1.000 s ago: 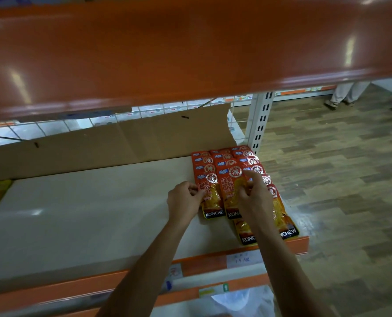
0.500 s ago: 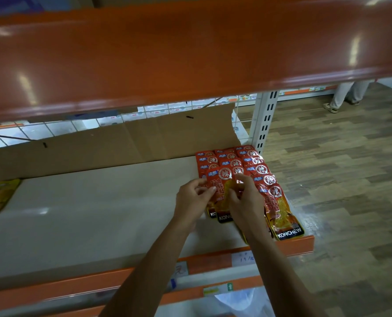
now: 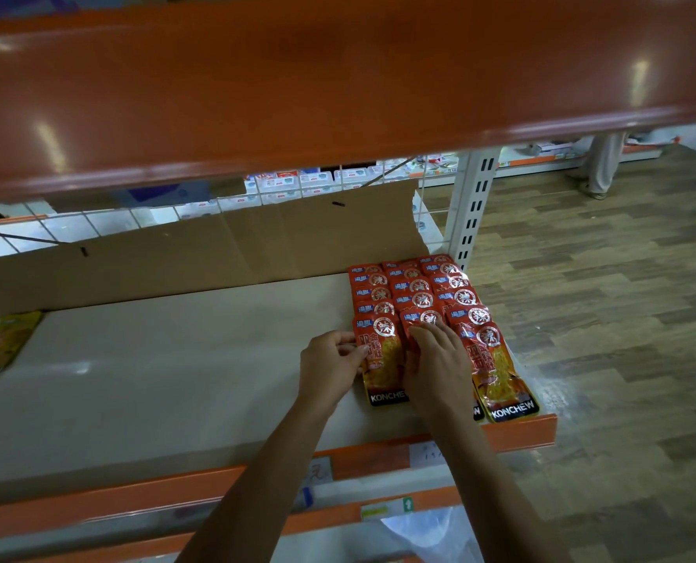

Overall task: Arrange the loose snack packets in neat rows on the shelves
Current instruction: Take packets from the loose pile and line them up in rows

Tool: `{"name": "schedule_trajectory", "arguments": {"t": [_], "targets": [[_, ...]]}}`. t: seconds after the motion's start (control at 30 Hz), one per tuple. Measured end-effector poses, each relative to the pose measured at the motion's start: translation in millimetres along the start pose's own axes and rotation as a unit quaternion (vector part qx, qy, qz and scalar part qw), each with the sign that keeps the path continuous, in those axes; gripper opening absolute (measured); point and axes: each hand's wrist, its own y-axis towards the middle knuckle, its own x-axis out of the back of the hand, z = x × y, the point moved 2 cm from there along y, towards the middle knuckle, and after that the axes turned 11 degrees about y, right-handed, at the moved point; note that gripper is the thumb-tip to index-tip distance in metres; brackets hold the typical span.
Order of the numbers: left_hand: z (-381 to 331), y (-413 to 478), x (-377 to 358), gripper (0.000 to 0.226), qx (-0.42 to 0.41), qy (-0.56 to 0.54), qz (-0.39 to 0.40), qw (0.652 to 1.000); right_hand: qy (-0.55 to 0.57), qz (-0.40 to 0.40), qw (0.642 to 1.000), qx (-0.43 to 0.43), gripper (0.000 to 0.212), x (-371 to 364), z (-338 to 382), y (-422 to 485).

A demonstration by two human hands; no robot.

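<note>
Red and yellow KONCHEW snack packets [image 3: 415, 292] lie in three overlapping rows at the right end of the beige shelf [image 3: 175, 359]. My left hand [image 3: 328, 367] pinches the left edge of the front packet of the left row [image 3: 380, 359]. My right hand [image 3: 435, 367] lies flat on the front packet of the middle row, fingers spread and pressing down. The front packet of the right row [image 3: 500, 379] reaches the shelf's orange front lip [image 3: 521, 430].
A brown cardboard sheet [image 3: 216, 245] stands along the back of the shelf. An orange shelf [image 3: 338, 75] hangs overhead. A yellow packet [image 3: 0, 343] lies at the far left. A white upright post [image 3: 474, 197] marks the right end. A person's legs [image 3: 602, 164] stand on the wooden floor beyond.
The middle front packet has been laid down flat in its row under my right hand. My left hand has shifted to the edge of the left row's front packet.
</note>
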Motion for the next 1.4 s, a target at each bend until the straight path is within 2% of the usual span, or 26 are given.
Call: {"name": "schedule_trajectory", "arguments": {"t": [0.27, 0.67, 0.9, 1.17, 1.4], "targets": [[-6, -4, -2, 0.030, -0.021, 0.063, -0.016, 0.998, 0.001, 0.017, 1.000, -0.003, 0.043, -1, -4, -1], [-10, -6, -2, 0.042, -0.018, 0.100, -0.030, 0.994, 0.010, 0.021, 1.000, -0.004, 0.048, -2, -3, -4], [-7, -16, 13, 0.029, -0.045, 0.192, -0.085, 0.977, 0.011, 0.042, 0.998, 0.039, 0.054, -10, 14, -8], [27, -33, 70, 0.037, -0.070, 0.289, -0.135, 0.945, 0.055, 0.076, 0.989, 0.116, 0.043, -50, 73, -31], [92, -60, 165, 0.041, -0.039, 0.299, -0.195, 0.933, 0.049, 0.132, 0.974, 0.176, 0.045, -115, 156, -75]]}}
